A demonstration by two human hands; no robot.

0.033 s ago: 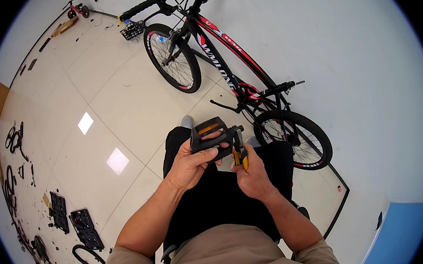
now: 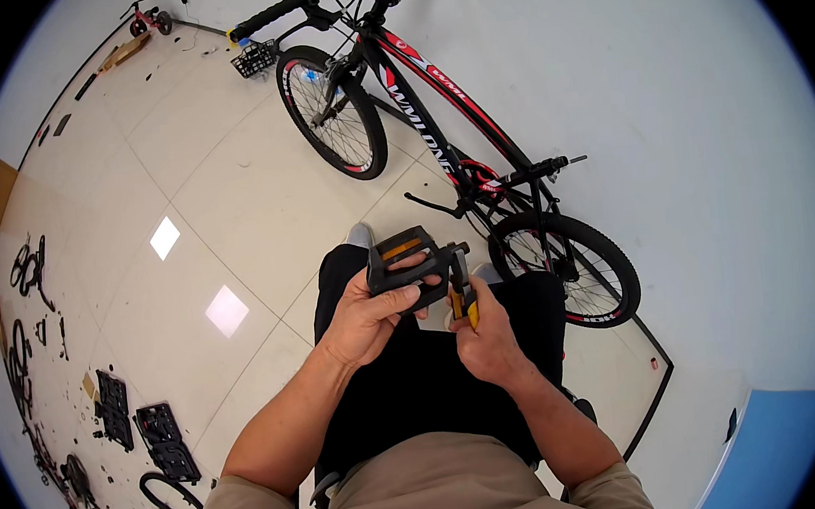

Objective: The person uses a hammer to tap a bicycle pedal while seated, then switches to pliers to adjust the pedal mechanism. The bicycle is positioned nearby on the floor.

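Note:
My left hand (image 2: 365, 323) is closed on a black plastic bicycle pedal (image 2: 382, 274) with an orange reflector, held over my dark-trousered lap. My right hand (image 2: 482, 344) grips a tool with yellow-and-black handles (image 2: 472, 312), apparently pliers. The tool's metal head is at the pedal's spindle (image 2: 457, 249), just right of the pedal body; its exact grip is hard to make out.
A black and red bicycle (image 2: 449, 108) leans by the white wall in front of me. Two open tool cases (image 2: 165, 438), bicycle parts (image 2: 31, 274) and small pieces lie on the tiled floor at left. A small red bike (image 2: 142, 24) stands far back.

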